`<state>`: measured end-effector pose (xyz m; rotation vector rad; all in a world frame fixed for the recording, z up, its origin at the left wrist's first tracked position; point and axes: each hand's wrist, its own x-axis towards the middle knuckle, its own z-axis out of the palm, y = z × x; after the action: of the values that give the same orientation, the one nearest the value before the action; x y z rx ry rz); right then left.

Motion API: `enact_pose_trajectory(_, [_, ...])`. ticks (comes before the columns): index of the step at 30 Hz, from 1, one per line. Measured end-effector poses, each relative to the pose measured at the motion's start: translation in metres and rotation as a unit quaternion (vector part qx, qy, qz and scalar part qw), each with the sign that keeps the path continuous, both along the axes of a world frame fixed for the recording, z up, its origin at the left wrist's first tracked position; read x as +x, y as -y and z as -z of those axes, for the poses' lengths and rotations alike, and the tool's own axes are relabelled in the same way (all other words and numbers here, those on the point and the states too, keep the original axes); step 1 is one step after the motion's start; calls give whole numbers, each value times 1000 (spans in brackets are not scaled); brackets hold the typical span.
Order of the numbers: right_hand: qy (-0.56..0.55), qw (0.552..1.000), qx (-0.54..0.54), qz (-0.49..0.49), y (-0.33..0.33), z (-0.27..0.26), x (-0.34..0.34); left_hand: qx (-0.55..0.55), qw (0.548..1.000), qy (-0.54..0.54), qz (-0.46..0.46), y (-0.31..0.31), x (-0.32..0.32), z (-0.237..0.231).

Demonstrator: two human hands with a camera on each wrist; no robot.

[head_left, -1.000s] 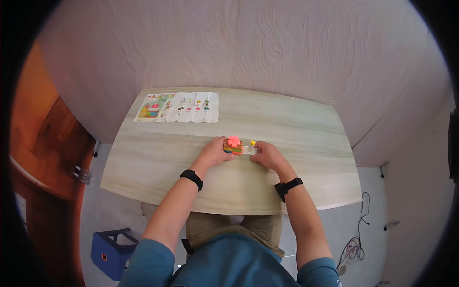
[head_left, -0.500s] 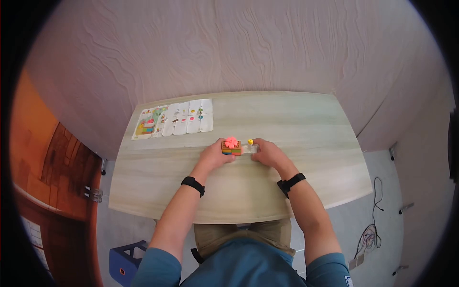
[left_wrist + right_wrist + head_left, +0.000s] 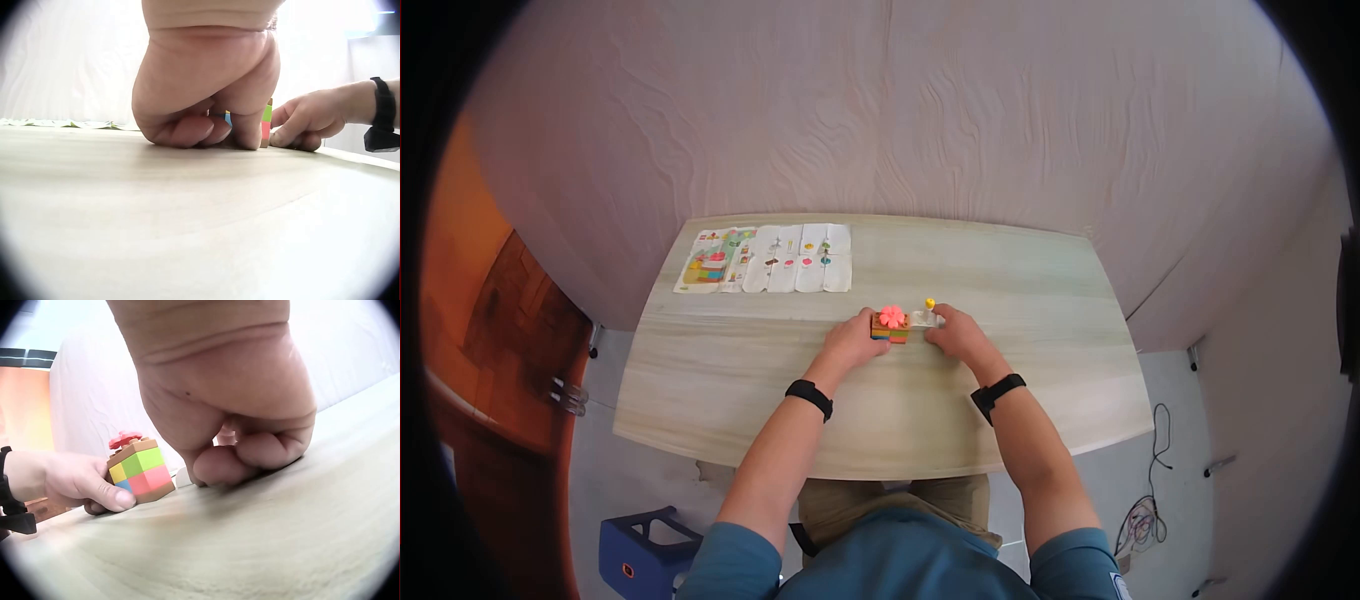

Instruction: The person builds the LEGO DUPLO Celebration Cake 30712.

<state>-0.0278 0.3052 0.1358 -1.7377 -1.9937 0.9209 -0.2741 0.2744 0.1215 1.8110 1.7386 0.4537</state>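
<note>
A small stack of toy building bricks (image 3: 889,332) stands on the table, with brown, green, yellow, blue and pink-red parts. On top of it sits a pink flower piece (image 3: 891,316). My left hand (image 3: 850,343) grips the stack from its left side, thumb along the near face, as the right wrist view also shows. At the stack's right side lies a pale, see-through piece (image 3: 921,318), which my right hand (image 3: 965,338) pinches by its right end. A small yellow piece (image 3: 930,303) shows at the far edge of the see-through piece. Palms hide much of both holds in the wrist views.
A folded instruction sheet (image 3: 765,259) lies spread at the table's far left. Behind the table (image 3: 1040,390) rises a pale wall. A blue stool (image 3: 645,552) stands on the floor at left, and cables (image 3: 1142,522) lie at right.
The right hand has moved the see-through piece and the yellow piece slightly farther back along the stack's right side. Both hands keep their holds, and the head view has shifted.
</note>
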Motion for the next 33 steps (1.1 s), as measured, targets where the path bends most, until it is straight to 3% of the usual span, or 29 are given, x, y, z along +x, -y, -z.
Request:
enact_pose_trajectory(11, [-7,999,-31,34,-41,-13,-3,-16,999,30,-14,-10,-7,-2])
enact_pose_trajectory(23, [-16,997,-69,-16,-45,-26,9,-13,999,31,-21,-22,-2,4])
enact_pose_trajectory(33, [1,995,-10,-94,-64,0,15,-30,998,-2,-60,-26,13,-19])
